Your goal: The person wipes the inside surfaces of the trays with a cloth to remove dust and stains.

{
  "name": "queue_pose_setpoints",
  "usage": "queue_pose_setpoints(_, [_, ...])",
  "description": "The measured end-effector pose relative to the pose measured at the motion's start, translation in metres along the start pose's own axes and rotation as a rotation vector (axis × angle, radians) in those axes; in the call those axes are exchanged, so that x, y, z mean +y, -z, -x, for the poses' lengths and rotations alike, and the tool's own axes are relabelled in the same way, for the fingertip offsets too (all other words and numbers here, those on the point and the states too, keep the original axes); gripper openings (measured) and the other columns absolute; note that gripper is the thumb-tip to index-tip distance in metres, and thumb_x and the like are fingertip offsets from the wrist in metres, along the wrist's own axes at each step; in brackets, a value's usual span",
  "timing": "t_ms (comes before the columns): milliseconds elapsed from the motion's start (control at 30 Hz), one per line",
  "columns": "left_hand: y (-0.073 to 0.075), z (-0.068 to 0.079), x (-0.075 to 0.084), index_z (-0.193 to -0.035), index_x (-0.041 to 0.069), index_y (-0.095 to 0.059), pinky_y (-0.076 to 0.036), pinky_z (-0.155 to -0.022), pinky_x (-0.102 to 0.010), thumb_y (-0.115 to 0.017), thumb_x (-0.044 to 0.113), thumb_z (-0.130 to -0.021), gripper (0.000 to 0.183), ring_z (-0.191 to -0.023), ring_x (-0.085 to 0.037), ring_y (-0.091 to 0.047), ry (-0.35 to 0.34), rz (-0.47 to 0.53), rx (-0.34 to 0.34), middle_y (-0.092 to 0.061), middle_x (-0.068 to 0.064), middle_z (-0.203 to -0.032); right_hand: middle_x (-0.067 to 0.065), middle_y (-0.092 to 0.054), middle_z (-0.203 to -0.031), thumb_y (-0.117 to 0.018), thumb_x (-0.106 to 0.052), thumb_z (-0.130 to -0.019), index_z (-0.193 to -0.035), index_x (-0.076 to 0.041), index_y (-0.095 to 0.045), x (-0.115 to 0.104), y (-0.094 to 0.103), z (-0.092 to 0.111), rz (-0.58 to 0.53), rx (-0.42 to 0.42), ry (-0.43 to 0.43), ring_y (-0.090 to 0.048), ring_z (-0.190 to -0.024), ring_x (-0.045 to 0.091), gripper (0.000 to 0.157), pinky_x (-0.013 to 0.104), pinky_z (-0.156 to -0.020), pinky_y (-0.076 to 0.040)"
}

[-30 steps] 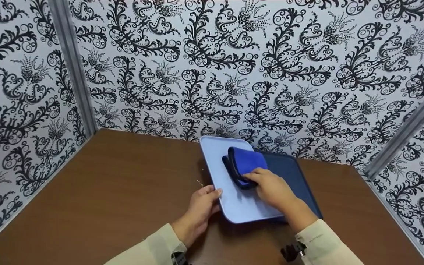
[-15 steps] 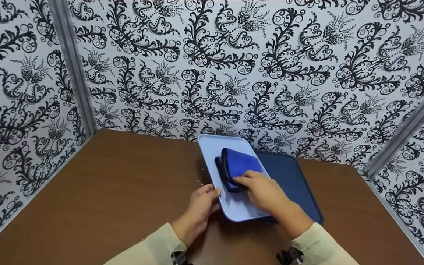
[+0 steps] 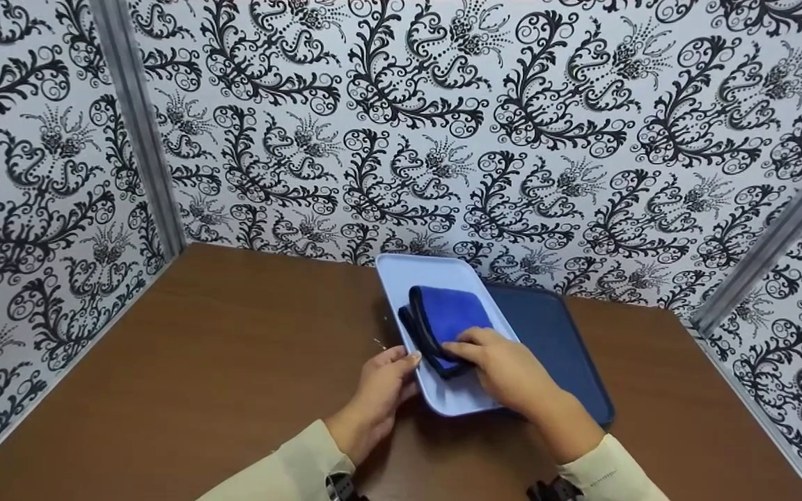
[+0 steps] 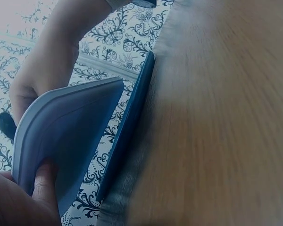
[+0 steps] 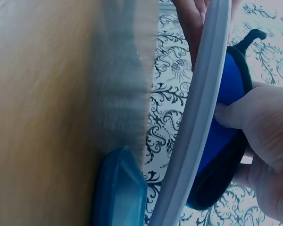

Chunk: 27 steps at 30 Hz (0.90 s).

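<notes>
A light blue tray (image 3: pixel 418 268) is held tilted above the table, its left edge gripped by my left hand (image 3: pixel 381 390). In the left wrist view the thumb of that hand lies against the tray's underside (image 4: pixel 75 127). A folded blue cloth (image 3: pixel 446 309) with black edging lies against the tray's upper face. My right hand (image 3: pixel 505 362) grips the cloth, and in the right wrist view its thumb (image 5: pixel 231 113) presses into the fabric beside the tray. The cloth hides the middle of the tray.
A dark blue tray (image 3: pixel 561 341) lies on the brown table (image 3: pixel 255 348), just right of and partly under the light one. Patterned walls (image 3: pixel 401 139) enclose the back and both sides. Small specks (image 3: pixel 380 344) show on the wood near my left fingers.
My right hand has slid the cloth leftward and down over the light blue tray. The tray has tilted more toward the right. My left hand keeps its hold on the edge.
</notes>
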<state>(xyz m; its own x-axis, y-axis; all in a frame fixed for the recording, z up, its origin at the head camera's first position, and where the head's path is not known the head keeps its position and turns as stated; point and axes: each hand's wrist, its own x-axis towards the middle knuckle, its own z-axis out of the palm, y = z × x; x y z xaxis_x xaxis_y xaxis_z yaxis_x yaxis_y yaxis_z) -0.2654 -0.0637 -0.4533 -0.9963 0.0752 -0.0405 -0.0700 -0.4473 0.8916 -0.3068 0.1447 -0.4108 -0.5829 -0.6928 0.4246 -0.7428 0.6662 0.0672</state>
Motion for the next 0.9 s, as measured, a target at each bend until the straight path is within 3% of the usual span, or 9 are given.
queue_pose_setpoints(333, [-0.002, -0.002, -0.002, -0.132, -0.013, -0.058, -0.060, -0.087, -0.031, -0.056, 0.011, -0.103, 0.037, -0.097, -0.014, -0.070, 0.012, -0.007, -0.015, -0.074, -0.005, -0.105, 0.003, -0.070, -0.122, -0.064, 0.011, -0.084, -0.124, -0.025, -0.077, 0.014, 0.004, 0.019, -0.065, 0.018, -0.052, -0.071, -0.109, 0.025, 0.055, 0.043, -0.089, -0.060])
queue_pose_setpoints(600, [-0.001, -0.001, -0.002, -0.133, -0.013, -0.056, -0.060, -0.087, -0.032, -0.057, 0.011, -0.103, 0.039, -0.096, -0.014, -0.070, 0.013, 0.004, -0.011, -0.074, -0.007, -0.107, 0.005, -0.070, -0.123, -0.063, 0.014, -0.080, -0.124, -0.023, -0.076, 0.026, 0.001, 0.023, -0.059, 0.022, -0.069, -0.070, -0.112, 0.026, 0.059, 0.044, -0.093, -0.059])
queue_pose_setpoints(900, [0.001, -0.001, -0.002, -0.134, -0.013, -0.056, -0.060, -0.086, -0.031, -0.057, 0.011, -0.103, 0.039, -0.095, -0.014, -0.071, 0.015, -0.002, -0.001, -0.074, -0.008, -0.108, 0.007, -0.070, -0.124, -0.061, 0.015, -0.079, -0.124, -0.021, -0.077, 0.032, 0.001, 0.029, -0.075, 0.008, -0.145, -0.069, -0.114, 0.029, 0.060, 0.046, -0.095, -0.058])
